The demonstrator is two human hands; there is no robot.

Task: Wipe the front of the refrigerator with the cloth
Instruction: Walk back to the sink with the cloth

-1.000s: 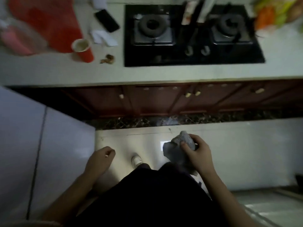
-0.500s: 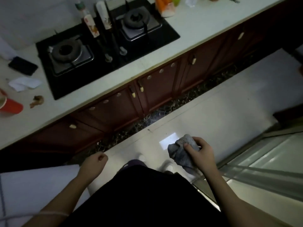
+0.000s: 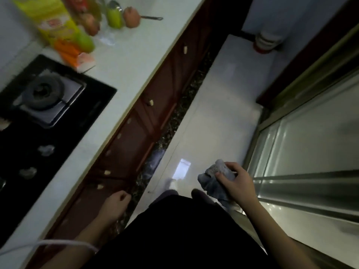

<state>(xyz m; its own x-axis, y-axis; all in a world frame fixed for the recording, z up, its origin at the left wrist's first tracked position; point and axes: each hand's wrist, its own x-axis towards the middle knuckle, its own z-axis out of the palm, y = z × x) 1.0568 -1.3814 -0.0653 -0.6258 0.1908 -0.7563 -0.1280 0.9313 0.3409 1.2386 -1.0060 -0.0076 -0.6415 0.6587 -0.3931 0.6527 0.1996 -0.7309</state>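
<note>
A view looking down the front of a person in dark clothing, standing on a pale tiled floor (image 3: 223,105) in a dim kitchen. The right hand (image 3: 236,184) is closed around a crumpled grey-blue cloth (image 3: 214,179), held in the air above the floor; part of the cloth hangs loose below the fingers. The left hand (image 3: 114,203) is curled into a loose fist with nothing in it, close to the dark red cabinet doors (image 3: 147,121) under the counter (image 3: 124,61). The counter runs along the left of the floor and carries a black gas stove (image 3: 44,105), with blurred bottles and fruit (image 3: 85,20) beyond the stove. On the other side of the floor from the counter is a glass sliding door (image 3: 310,152) in a metal frame. The refrigerator cannot be made out in this view.
</note>
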